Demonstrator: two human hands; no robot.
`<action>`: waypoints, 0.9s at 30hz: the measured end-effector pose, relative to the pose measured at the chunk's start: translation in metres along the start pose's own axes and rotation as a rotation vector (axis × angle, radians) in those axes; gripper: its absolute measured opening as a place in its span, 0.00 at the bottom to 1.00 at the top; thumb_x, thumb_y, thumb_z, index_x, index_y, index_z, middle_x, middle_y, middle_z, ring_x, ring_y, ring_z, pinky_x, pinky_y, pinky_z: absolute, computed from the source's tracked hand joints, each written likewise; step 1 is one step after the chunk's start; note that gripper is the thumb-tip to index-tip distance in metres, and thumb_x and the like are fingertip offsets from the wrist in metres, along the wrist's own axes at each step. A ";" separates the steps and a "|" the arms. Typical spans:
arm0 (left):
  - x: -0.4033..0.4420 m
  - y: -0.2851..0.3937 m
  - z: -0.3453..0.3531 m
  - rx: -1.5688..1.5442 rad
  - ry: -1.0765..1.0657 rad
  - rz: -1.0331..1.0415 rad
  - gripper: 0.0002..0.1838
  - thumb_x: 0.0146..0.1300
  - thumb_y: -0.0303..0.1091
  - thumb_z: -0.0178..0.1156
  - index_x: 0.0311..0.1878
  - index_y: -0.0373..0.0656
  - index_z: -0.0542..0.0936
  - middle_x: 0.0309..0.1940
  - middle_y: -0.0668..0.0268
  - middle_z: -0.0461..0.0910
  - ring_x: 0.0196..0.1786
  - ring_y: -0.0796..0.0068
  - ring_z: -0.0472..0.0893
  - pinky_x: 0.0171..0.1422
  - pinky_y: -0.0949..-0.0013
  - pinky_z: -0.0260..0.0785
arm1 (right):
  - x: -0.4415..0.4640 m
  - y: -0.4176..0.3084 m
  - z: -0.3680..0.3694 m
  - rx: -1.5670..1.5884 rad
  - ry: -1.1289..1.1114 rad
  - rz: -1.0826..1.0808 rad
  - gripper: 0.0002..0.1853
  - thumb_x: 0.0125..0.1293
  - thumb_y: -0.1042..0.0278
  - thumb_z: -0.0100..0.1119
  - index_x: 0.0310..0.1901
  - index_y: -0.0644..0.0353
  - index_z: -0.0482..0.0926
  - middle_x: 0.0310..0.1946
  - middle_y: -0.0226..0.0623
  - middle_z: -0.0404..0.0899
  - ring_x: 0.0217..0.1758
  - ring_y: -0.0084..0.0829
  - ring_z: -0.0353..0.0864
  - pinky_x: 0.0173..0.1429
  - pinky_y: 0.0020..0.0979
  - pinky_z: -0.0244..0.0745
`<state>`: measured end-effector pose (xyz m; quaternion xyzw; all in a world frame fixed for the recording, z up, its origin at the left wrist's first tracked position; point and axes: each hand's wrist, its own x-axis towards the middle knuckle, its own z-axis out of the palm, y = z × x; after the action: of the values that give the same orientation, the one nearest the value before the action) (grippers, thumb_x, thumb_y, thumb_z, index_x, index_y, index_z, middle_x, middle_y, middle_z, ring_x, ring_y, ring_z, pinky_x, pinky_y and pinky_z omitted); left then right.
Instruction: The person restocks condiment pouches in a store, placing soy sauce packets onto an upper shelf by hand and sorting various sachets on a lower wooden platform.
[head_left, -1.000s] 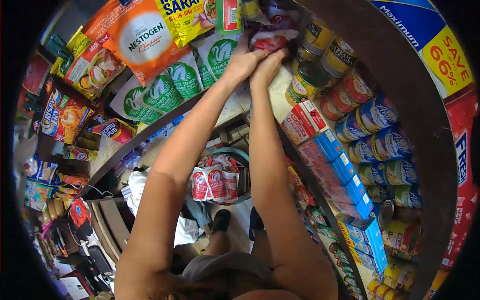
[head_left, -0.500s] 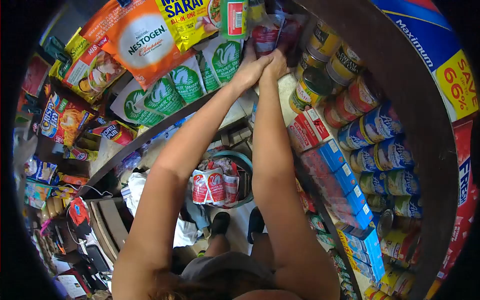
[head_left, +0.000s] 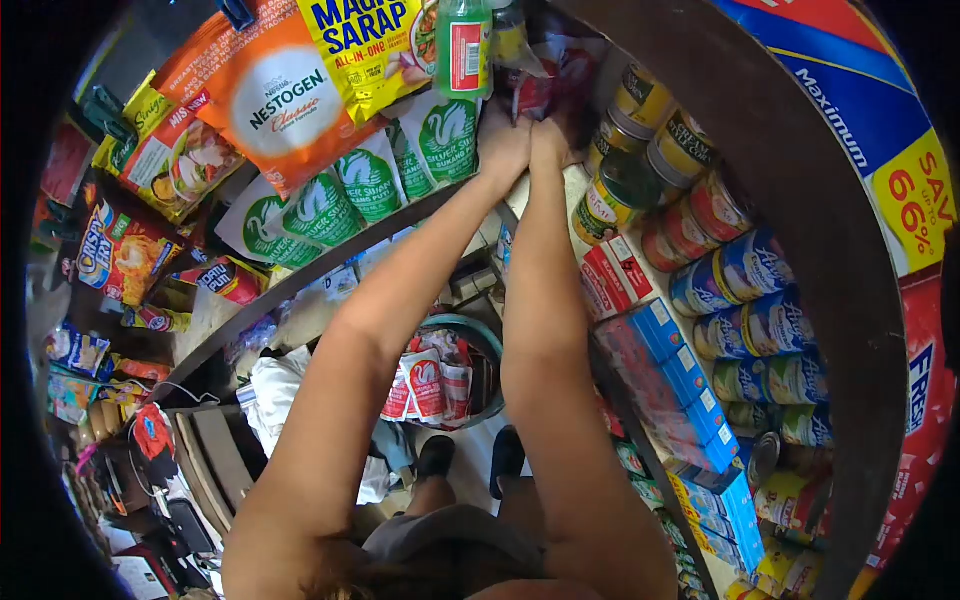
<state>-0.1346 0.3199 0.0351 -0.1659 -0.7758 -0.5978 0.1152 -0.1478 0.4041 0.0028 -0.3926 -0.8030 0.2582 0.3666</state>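
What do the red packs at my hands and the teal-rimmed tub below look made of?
The red packs look like glossy plastic film, from their sheen, though shadow leaves that open. The tub seems smooth plastic: its rim is evenly coloured and rounded.

Single head-worn camera, above person's own body, facing forward and steeply down. Lens very wide: dark shelf edge (head_left: 817, 170) at right bows, black rounding closes corners. Grey clothing (head_left: 450, 530) near bottom edge; left arm (head_left: 345, 370) and right arm (head_left: 545, 345), close to lens, narrow up frame to left hand (head_left: 503, 148) and right hand (head_left: 551, 145), farther off, near top centre. Between arms, view drops to round basin (head_left: 497, 372) and dark shoes (head_left: 436, 457), well below.
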 end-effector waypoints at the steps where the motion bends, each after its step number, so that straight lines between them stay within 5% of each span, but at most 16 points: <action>1: -0.005 0.007 -0.003 0.060 -0.009 -0.047 0.21 0.56 0.41 0.56 0.47 0.34 0.71 0.36 0.46 0.79 0.42 0.52 0.79 0.50 0.61 0.68 | 0.004 0.008 0.011 -0.003 -0.035 0.053 0.36 0.53 0.57 0.59 0.64 0.58 0.61 0.62 0.49 0.65 0.65 0.46 0.63 0.67 0.51 0.53; 7: -0.012 0.030 -0.011 0.055 -0.109 -0.099 0.15 0.54 0.37 0.53 0.39 0.35 0.76 0.34 0.47 0.79 0.43 0.46 0.77 0.48 0.54 0.67 | -0.019 -0.034 -0.073 0.779 0.096 -0.050 0.25 0.61 0.53 0.51 0.51 0.68 0.75 0.53 0.54 0.74 0.59 0.50 0.69 0.64 0.38 0.58; 13: -0.008 0.005 -0.005 -0.248 -0.338 0.028 0.15 0.53 0.35 0.52 0.37 0.35 0.79 0.34 0.48 0.80 0.41 0.51 0.79 0.47 0.59 0.67 | -0.005 -0.031 -0.046 0.981 -0.004 -0.028 0.26 0.62 0.55 0.55 0.52 0.70 0.73 0.51 0.51 0.75 0.55 0.43 0.71 0.60 0.33 0.62; 17: -0.002 -0.004 -0.001 -0.345 -0.327 0.007 0.17 0.52 0.36 0.55 0.40 0.33 0.78 0.35 0.47 0.79 0.41 0.54 0.78 0.49 0.62 0.67 | -0.011 -0.038 -0.063 0.845 0.026 -0.249 0.28 0.57 0.61 0.62 0.56 0.69 0.70 0.51 0.52 0.75 0.54 0.43 0.73 0.57 0.33 0.65; 21: -0.002 -0.003 -0.001 -0.186 -0.092 -0.023 0.26 0.48 0.40 0.62 0.49 0.34 0.74 0.43 0.45 0.78 0.47 0.52 0.77 0.52 0.63 0.67 | -0.001 -0.016 -0.047 0.785 -0.271 -0.126 0.28 0.59 0.58 0.59 0.57 0.69 0.69 0.51 0.53 0.75 0.55 0.46 0.73 0.58 0.34 0.65; 27: 0.009 0.000 0.016 -0.043 0.052 0.220 0.38 0.42 0.48 0.68 0.55 0.36 0.69 0.46 0.46 0.77 0.53 0.49 0.75 0.56 0.58 0.67 | -0.005 -0.025 -0.046 0.822 -0.054 -0.126 0.28 0.60 0.57 0.57 0.56 0.70 0.69 0.51 0.54 0.75 0.55 0.48 0.72 0.58 0.36 0.65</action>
<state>-0.1422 0.3361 0.0346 -0.2368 -0.7365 -0.6023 0.1966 -0.1202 0.3925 0.0461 -0.1568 -0.6647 0.5446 0.4868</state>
